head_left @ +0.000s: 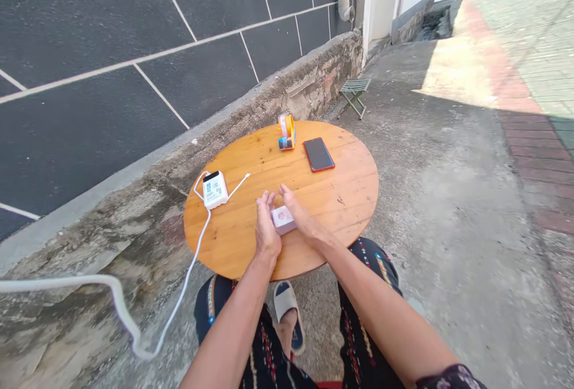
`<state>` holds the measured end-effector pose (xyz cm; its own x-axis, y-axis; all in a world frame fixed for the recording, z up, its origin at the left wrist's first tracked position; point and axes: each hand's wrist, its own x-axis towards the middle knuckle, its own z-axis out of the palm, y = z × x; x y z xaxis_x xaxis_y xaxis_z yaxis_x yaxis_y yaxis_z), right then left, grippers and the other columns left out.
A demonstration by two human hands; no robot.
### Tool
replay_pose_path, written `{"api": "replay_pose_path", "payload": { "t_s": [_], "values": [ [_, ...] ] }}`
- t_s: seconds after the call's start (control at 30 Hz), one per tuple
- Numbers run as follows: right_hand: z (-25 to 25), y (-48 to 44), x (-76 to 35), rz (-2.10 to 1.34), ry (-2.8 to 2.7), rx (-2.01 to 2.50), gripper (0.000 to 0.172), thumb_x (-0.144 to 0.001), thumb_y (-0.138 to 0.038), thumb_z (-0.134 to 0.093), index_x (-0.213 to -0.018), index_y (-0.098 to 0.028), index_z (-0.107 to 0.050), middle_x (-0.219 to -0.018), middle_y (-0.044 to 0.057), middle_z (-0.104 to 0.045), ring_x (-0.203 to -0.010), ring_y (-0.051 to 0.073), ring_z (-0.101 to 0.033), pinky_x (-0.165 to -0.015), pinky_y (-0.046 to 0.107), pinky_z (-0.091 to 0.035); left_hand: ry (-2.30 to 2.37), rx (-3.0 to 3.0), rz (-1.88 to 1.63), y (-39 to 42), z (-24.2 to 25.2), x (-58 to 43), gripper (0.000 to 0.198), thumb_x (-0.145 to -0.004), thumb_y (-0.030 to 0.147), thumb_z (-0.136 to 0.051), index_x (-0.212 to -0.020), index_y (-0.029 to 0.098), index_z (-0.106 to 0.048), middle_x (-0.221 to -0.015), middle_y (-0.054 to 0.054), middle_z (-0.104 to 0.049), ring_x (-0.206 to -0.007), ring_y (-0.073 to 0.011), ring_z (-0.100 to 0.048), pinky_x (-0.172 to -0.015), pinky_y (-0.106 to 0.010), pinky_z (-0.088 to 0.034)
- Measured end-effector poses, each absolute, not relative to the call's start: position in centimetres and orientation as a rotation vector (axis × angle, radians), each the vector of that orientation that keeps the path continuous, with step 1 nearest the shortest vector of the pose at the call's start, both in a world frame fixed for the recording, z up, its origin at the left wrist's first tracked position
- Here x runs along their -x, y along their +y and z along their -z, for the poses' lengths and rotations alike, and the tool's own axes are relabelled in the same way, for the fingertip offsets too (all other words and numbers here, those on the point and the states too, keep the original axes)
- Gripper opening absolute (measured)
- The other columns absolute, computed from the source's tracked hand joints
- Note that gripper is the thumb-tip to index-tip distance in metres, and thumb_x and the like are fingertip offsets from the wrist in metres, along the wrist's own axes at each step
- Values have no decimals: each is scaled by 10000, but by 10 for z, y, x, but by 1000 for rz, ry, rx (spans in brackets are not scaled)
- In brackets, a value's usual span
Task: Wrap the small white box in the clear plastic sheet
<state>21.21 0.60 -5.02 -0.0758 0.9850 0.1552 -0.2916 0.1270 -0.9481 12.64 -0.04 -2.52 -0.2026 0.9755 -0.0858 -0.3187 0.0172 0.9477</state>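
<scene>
A small deck of cards (283,217), white on top with a pinkish print, sits near the front of the round wooden table (242,233). My left hand (266,224) lies along its left side, fingers pointing forward and thumb side up. Against the right side rests my right hand (299,213), its fingers reaching past the far edge. Both hands hold the deck between them. Its lower right side is partly hidden by my right hand.
A phone (319,155) with a red edge lies at the back right. Beside it stands an orange and blue ring-shaped item (286,132). A white power bank-like device (215,189) with a white cable (197,251) is on the left. A folding stool (355,93) stands beyond.
</scene>
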Motion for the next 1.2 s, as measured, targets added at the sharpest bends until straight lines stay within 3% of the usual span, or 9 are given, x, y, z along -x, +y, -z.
{"api": "replay_pose_path", "payload": {
  "t_s": [0.13, 0.3, 0.5, 0.67, 0.97, 1.2],
  "values": [
    [45, 3, -222, -1228, -984, 819, 770, -836, -730, -325, -1453, -270, -299, -1528, 27, -273, -1408, 178, -240, -1177, 413, -116, 1166, -942, -1543, -8, 22, -103, 463, -956, 453, -307, -1298, 206, -497, -1427, -84, -457, -1359, -142, -356, -1155, -312, -209],
    [51, -3, -216, -1224, -935, 834, 758, -854, -711, -312, -1457, -254, -290, -1527, 46, -275, -1394, 195, -277, -1160, 434, -192, 1113, -991, -1526, -21, 30, -98, 385, -890, 340, -522, -1261, 239, -525, -1440, -52, -443, -1345, -160, -381, -1128, -302, -284],
    [66, -6, -202, -1171, -1063, 856, 748, -877, -669, -331, -1466, -210, -274, -1527, 74, -271, -1402, 181, -257, -1171, 404, -160, 1115, -775, -1471, -16, 29, -121, 496, -938, 475, -364, -1339, 196, -448, -1439, -83, -444, -1344, -153, -382, -1124, -308, -300],
    [63, -8, -201, -1177, -1163, 884, 733, -853, -685, -364, -1448, -258, -320, -1534, 28, -252, -1418, 186, -209, -1179, 402, -124, 1129, -761, -1439, -16, 30, -130, 575, -923, 575, -292, -1341, 219, -462, -1467, -61, -407, -1351, -174, -373, -1113, -319, -327],
    [49, -11, -216, -1209, -1030, 753, 725, -865, -679, -352, -1452, -256, -301, -1510, 56, -314, -1399, 174, -264, -1168, 412, -158, 1087, -898, -1396, -16, 26, -112, 513, -950, 499, -295, -1353, 221, -447, -1460, -77, -415, -1364, -140, -347, -1142, -319, -266],
    [45, -11, -238, -1152, -840, 746, 721, -870, -676, -345, -1430, -223, -346, -1476, 85, -378, -1353, 208, -360, -1137, 438, -246, 1144, -1010, -1457, -30, 36, -98, 306, -862, 295, -575, -1147, 189, -611, -1344, -90, -545, -1282, -198, -467, -1126, -357, -309]
  ]
}}
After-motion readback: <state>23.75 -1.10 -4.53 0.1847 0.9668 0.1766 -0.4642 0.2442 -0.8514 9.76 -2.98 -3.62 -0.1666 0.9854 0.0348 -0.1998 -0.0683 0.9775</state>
